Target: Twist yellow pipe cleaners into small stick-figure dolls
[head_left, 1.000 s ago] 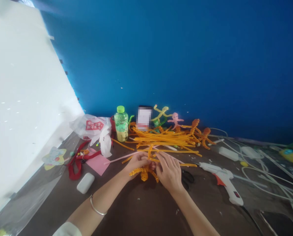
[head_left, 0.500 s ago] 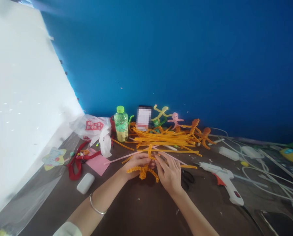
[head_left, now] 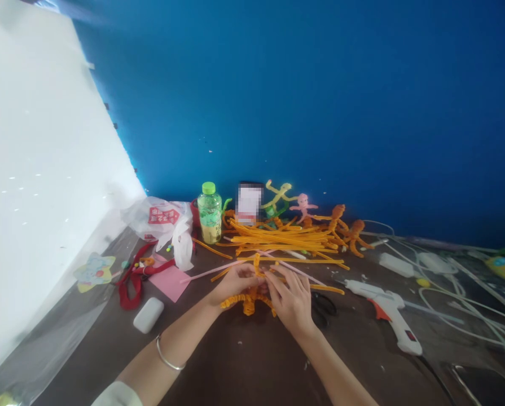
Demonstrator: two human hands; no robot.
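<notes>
Between my two hands is an orange pipe-cleaner figure [head_left: 249, 305], with coiled limbs hanging toward me and a fuzzy end standing up above my fingers. My left hand [head_left: 234, 286] grips it from the left, thumb and fingers pinched together. From the other side my right hand [head_left: 291, 293] is closed on the same figure, its fingertips meeting those of the left. The fingers hide the figure's middle. Just behind lies a heap of loose orange pipe cleaners [head_left: 284, 239], with pink strips in front of it.
A white hot glue gun [head_left: 387, 307] and black scissors [head_left: 324, 307] lie to the right, near tangled cables. Behind stand a green-capped bottle [head_left: 210, 217] and finished pipe-cleaner figures [head_left: 303, 207]. At left are a plastic bag [head_left: 163, 220], pink paper [head_left: 170, 282] and a white case [head_left: 148, 315].
The fingers of both hands have shifted slightly on the orange figure, and its upright end sits a little lower. Its limbs hang slightly nearer to me.
</notes>
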